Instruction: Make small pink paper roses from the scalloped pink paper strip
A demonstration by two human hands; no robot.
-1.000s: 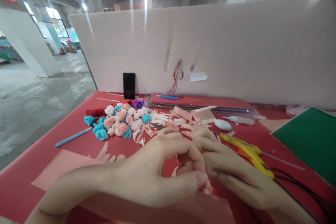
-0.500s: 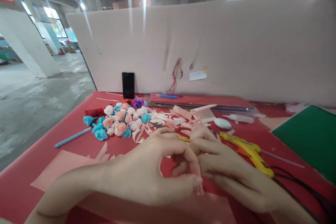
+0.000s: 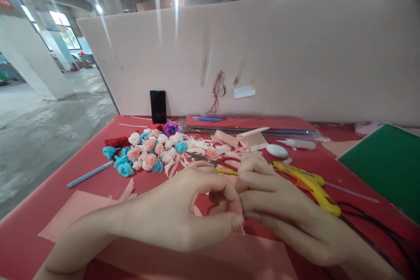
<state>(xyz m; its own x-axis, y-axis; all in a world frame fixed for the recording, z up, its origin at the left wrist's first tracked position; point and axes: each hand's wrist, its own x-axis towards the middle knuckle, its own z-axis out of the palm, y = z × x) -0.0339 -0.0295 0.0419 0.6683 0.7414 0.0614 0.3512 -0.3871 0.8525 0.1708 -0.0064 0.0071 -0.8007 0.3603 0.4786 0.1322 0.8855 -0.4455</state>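
My left hand [image 3: 183, 214] curls into a ring above the red table, thumb and forefinger pinched. From under the thumb tip pokes a small bit of crinkled pink paper [image 3: 241, 230], mostly hidden by the fingers. My right hand [image 3: 278, 203] presses against the left fingertips with its fingers bent and closed; whatever lies inside its grip is out of sight. Just beyond the hands lie scissors [image 3: 226, 165] with red and yellow handles, among pink paper scraps [image 3: 197, 145]. Beneath the hands spreads a flat pink sheet [image 3: 203, 258].
Pink, white and blue paper roses [image 3: 149, 153] are heaped at left, near a blue pen [image 3: 89, 175]. A yellow glue gun [image 3: 308, 183] with its cable lies right, by a white oval object [image 3: 276, 151] and a green board [image 3: 387, 166]. A phone [image 3: 158, 107] leans on the partition.
Both hands stay together. My left fingertips have shifted slightly left and up with the pink paper, and more of the scissors shows. The whole view has moved a little.
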